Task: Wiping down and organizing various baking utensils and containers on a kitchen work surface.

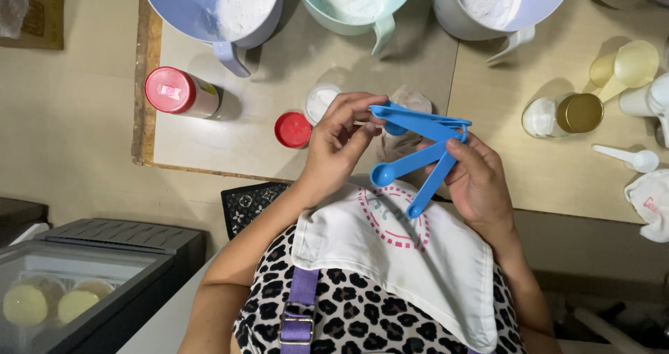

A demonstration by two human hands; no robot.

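Observation:
A set of blue plastic measuring spoons [418,127], joined at one end, is fanned out between both hands above the counter edge. My left hand [334,148] pinches the bowl end of the top spoon with thumb and fingertips. My right hand [481,187] holds the set near its joined end, while two other spoons hang down and to the left. Below the hands are my white apron [418,256] with a pink round print and a spotted top.
Three handled bowls of white powder stand at the back: lavender [188,2], mint [355,19], white [460,16]. On the counter are a red-capped bottle [178,93], a red lid [293,129], an open jar [320,102], a gold-lidded jar [568,113], a yellow scoop [627,67] and a white spoon [631,159].

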